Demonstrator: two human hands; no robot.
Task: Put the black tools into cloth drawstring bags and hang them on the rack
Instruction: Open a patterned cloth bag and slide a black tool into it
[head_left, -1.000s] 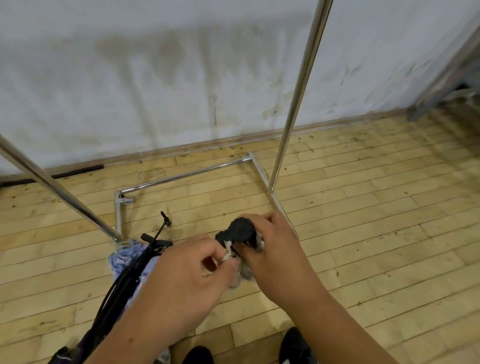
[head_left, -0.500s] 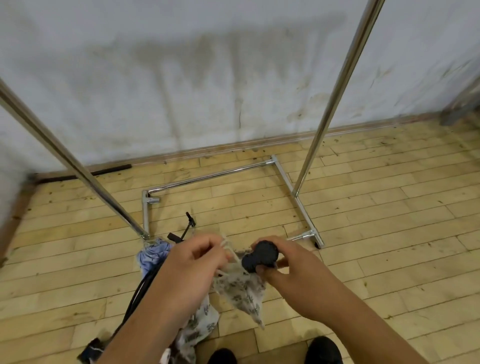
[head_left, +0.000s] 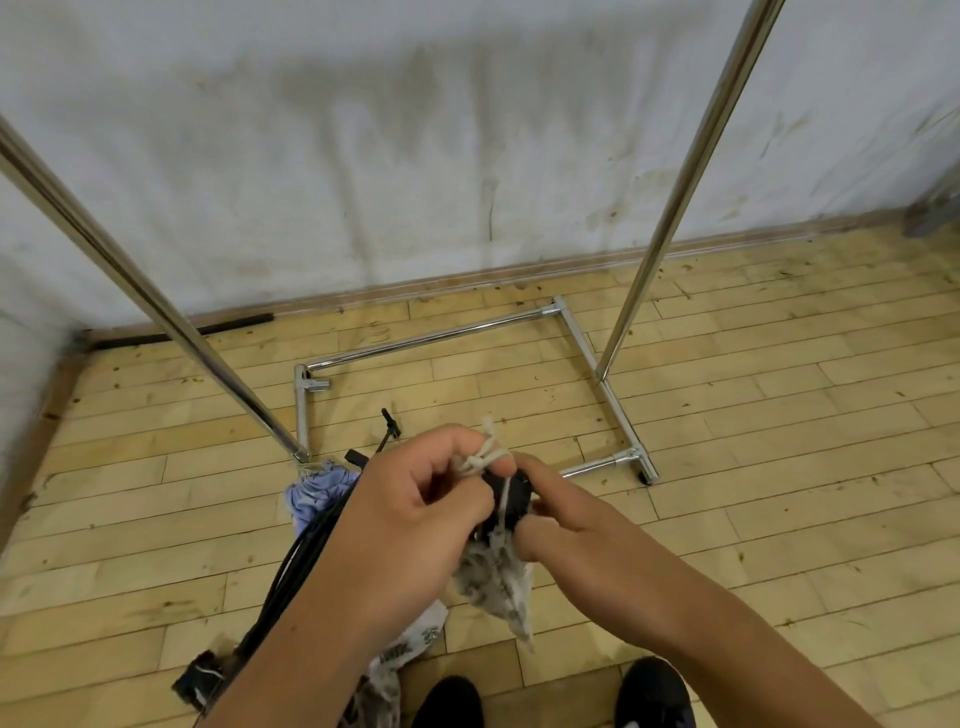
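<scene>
The fingers of the left hand (head_left: 415, 519) were pinched together on the white drawstring (head_left: 485, 457), whose knotted end stood up above the knuckles. The fingers of the right hand (head_left: 556, 514) were curled and closed around the black tool (head_left: 511, 501) at the mouth of the printed cloth bag (head_left: 498, 587). One strand of the string ran down across the tool. The two hands were touching each other, low in the middle of the view, with both forearms reaching forward from the bottom edge. The bag hung down below the hands, and its pointed corner was directed to the floor (head_left: 753, 467).

Half a second earlier the hands were a little apart, the black tool was plainly seen in the right fingertips beside the bag, and the string was not lifted. Now the tool was mostly covered by the fingers and sat at the opening of the bag; how deep it sat inside, I could not tell.

Behind the left forearm lay a pile of black cables (head_left: 306, 561) with a blue cloth (head_left: 317, 488) and another printed bag (head_left: 410, 644). The metal rack (head_left: 613, 415) stood beyond the hands against the white wall (head_left: 363, 156), with nothing hanging in the visible part. Two dark shoes (head_left: 654, 696) were at the bottom. The marks on the printed bags were too blurred to read.
</scene>
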